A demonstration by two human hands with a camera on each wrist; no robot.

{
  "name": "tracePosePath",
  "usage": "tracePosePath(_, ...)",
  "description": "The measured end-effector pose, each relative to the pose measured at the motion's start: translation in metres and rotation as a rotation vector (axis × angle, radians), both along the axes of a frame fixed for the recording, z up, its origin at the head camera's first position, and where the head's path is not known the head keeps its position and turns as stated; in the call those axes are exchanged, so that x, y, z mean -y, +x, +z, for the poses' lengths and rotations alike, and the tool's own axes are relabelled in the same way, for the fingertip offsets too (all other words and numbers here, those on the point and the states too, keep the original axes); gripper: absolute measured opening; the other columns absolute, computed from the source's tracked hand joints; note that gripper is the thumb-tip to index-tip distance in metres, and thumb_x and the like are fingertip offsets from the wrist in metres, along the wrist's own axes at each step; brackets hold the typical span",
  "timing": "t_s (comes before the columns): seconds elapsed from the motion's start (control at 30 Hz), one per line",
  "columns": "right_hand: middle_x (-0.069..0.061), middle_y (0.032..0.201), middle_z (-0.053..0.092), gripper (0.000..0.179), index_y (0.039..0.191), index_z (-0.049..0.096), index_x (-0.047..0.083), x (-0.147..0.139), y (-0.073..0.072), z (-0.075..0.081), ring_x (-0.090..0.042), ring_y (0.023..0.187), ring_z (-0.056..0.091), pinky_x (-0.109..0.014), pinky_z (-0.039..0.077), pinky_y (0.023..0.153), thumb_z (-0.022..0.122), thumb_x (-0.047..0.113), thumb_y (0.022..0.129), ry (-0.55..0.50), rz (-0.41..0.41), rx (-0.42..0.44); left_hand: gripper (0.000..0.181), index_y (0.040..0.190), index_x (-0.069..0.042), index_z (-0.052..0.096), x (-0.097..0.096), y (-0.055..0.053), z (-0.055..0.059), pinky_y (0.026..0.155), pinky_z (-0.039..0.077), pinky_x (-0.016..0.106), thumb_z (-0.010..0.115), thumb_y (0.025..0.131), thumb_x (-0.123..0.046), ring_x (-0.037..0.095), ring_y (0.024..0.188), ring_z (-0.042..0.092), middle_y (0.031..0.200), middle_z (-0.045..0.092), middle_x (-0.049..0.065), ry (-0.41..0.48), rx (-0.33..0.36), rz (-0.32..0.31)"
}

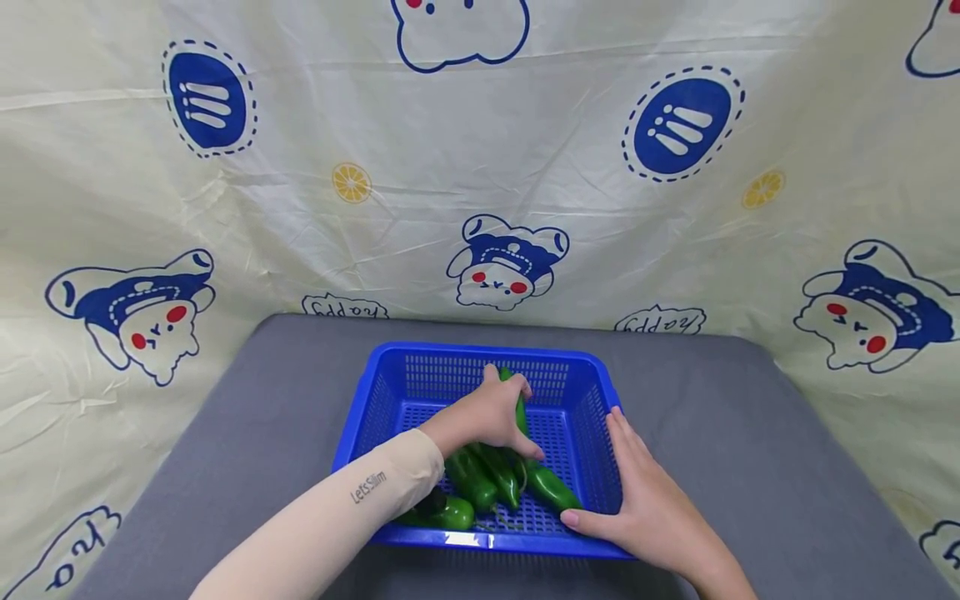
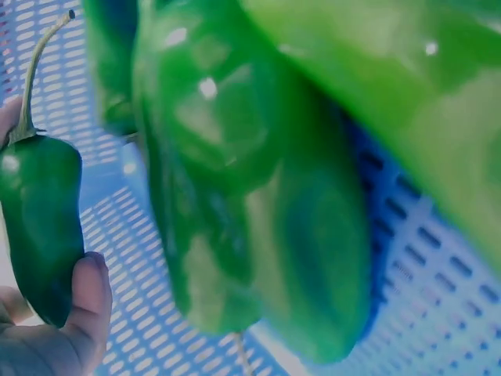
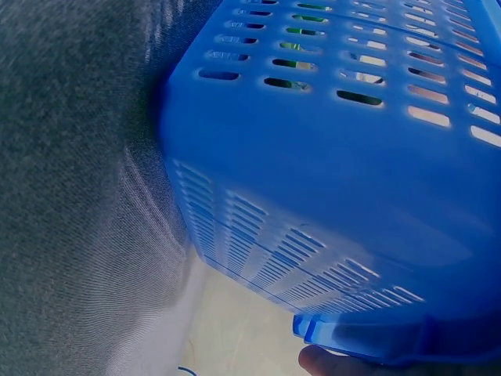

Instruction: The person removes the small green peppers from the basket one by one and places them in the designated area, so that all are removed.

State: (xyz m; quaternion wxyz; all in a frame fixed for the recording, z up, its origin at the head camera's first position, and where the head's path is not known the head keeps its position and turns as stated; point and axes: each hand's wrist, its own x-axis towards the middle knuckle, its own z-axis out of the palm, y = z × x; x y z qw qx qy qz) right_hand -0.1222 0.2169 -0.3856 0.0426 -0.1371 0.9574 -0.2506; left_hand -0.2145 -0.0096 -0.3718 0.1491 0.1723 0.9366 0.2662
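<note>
My left hand [image 1: 497, 412] reaches into a blue plastic basket [image 1: 489, 542]. It grips a long green chili pepper [image 2: 43, 223] between thumb and fingers; the left wrist view shows the pepper's curved stem pointing up. Several more glossy green peppers [image 1: 472, 479] lie together on the basket floor below my left forearm, and one of them [image 1: 551, 486] rests near the right front corner. At that corner my right hand [image 1: 652, 500] holds the basket, thumb over the rim and fingers along the right side. One fingertip [image 3: 325, 362] shows at the rim in the right wrist view.
The basket stands on a grey cloth-covered table [image 1: 697, 400]. Behind and beside the table hangs a pale curtain [image 1: 570, 125] printed with blue cartoon figures. The basket has slotted walls and a raised rim all round.
</note>
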Motion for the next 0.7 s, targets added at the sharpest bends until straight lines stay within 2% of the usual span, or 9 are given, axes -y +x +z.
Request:
tracePosePath(0.13, -0.017, 0.167, 0.004, 0.130, 0.160, 0.001, 0.006, 0.000, 0.000, 0.001, -0.049, 0.148, 0.017, -0.076, 0.032, 0.102, 0.071, 0.072, 0.073, 0.004, 0.000, -0.006, 0.085, 0.135, -0.017, 0.049, 0.011, 0.002, 0.014, 0.086, 0.055, 0.039, 0.089, 0.067, -0.049, 0.031, 0.111, 0.059, 0.150, 0.024, 0.026, 0.023, 0.016, -0.005)
tracePosePath(0.33, -0.017, 0.167, 0.005, 0.130, 0.160, 0.003, 0.006, 0.001, 0.002, 0.001, -0.049, 0.148, 0.018, -0.075, 0.032, 0.102, 0.072, 0.073, 0.072, 0.008, -0.005, -0.016, 0.082, 0.134, -0.019, 0.049, 0.035, 0.006, 0.033, 0.082, 0.055, 0.035, 0.089, 0.068, -0.048, 0.024, 0.097, 0.057, 0.135, 0.034, 0.020, 0.073, 0.010, 0.009)
tracePosePath(0.5, -0.017, 0.167, 0.005, 0.131, 0.160, 0.003, 0.006, 0.001, 0.002, 0.000, -0.048, 0.149, 0.018, -0.075, 0.031, 0.103, 0.072, 0.074, 0.071, 0.010, -0.007, -0.022, 0.078, 0.132, -0.019, 0.051, 0.065, 0.013, 0.050, 0.076, 0.056, 0.031, 0.090, 0.068, -0.044, 0.022, 0.094, 0.057, 0.128, 0.038, 0.018, 0.120, -0.010, 0.018)
tracePosePath(0.7, -0.016, 0.167, 0.005, 0.130, 0.160, 0.003, 0.006, 0.000, 0.002, -0.001, -0.047, 0.149, 0.017, -0.074, 0.031, 0.104, 0.071, 0.073, 0.072, 0.014, 0.001, -0.034, 0.076, 0.132, -0.021, 0.052, 0.104, 0.022, 0.061, 0.076, 0.055, 0.030, 0.089, 0.070, -0.042, 0.024, 0.100, 0.053, 0.126, 0.040, 0.015, 0.155, -0.050, 0.024)
